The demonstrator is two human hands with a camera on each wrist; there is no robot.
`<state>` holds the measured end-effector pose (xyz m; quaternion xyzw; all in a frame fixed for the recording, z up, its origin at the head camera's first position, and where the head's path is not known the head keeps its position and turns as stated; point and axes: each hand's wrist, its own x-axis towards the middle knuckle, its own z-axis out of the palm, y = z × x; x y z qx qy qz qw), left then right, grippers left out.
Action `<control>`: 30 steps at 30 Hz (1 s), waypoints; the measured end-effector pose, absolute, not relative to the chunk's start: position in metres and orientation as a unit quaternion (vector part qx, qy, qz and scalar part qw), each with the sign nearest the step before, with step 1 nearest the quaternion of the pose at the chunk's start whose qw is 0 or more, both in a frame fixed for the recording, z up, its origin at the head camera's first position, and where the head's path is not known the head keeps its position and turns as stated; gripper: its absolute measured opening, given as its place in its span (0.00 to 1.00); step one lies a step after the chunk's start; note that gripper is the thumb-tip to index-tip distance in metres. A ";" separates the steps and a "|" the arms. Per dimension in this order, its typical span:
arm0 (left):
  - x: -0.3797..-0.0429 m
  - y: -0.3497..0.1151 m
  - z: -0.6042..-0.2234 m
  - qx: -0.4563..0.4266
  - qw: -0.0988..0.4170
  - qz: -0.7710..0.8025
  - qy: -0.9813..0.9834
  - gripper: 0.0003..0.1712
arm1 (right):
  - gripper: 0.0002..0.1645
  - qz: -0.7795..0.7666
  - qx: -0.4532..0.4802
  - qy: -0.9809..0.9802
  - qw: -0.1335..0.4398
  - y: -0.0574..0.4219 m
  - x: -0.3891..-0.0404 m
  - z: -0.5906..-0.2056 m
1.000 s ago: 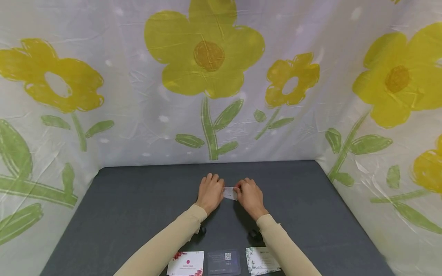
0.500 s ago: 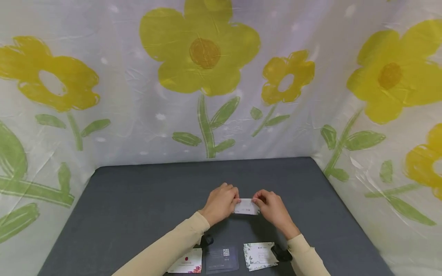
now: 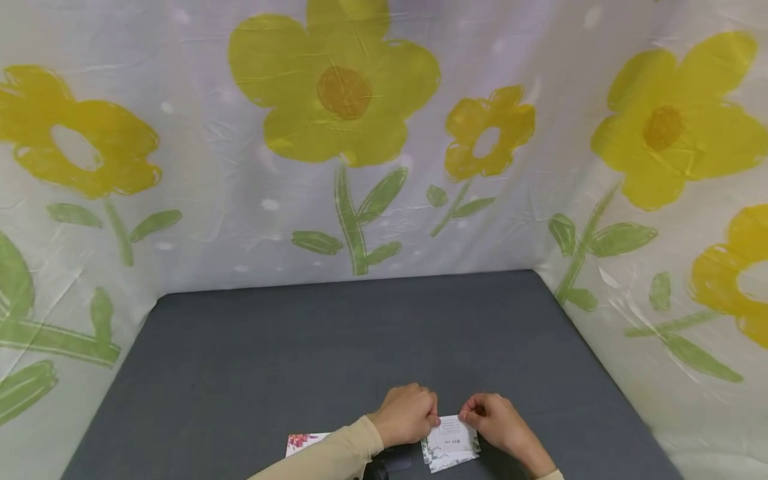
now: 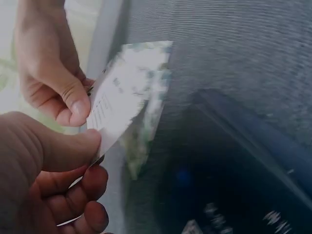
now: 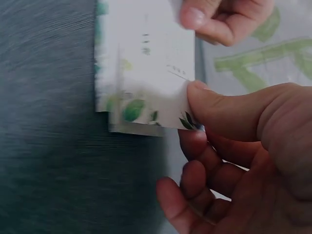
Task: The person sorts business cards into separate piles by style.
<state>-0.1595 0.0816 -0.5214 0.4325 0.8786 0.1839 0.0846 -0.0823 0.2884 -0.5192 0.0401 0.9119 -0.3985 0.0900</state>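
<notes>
A white business card with green leaf print (image 3: 453, 432) is held between both hands, just above a pile of similar leaf-print cards (image 3: 450, 460) on the table. My left hand (image 3: 407, 415) pinches the card's left far corner between thumb and fingers. On the opposite corner, the thumb and forefinger of my right hand (image 3: 497, 423) pinch it. In the right wrist view the held card (image 5: 161, 92) overlaps the cards beneath it (image 5: 103, 83). Whether it touches them I cannot tell.
Left of the leaf-print pile lies a dark card (image 3: 397, 459), partly covered by the left arm. Further left is a white card with red flowers (image 3: 303, 440), mostly hidden by the sleeve (image 3: 342, 453). A grey cloth covers the table (image 3: 288, 360); a flower-print curtain (image 3: 240, 200) surrounds it.
Both hands have brought the card from the middle of the table toward the person and to the right, over the leaf-print pile. The head view has shifted slightly.
</notes>
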 end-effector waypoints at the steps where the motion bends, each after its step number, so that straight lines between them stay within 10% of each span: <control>1: -0.158 0.082 -0.524 0.435 0.077 0.174 0.880 0.09 | 0.06 -0.388 0.037 0.917 0.082 0.288 -0.082 -0.522; 25: -0.139 0.080 -0.546 0.444 -0.091 0.084 0.888 0.10 | 0.10 -0.211 0.018 0.975 -0.068 0.264 -0.070 -0.541; 30: -0.131 0.076 -0.540 0.453 -0.055 0.046 0.888 0.35 | 0.24 -0.267 -0.047 0.962 0.028 0.279 -0.067 -0.530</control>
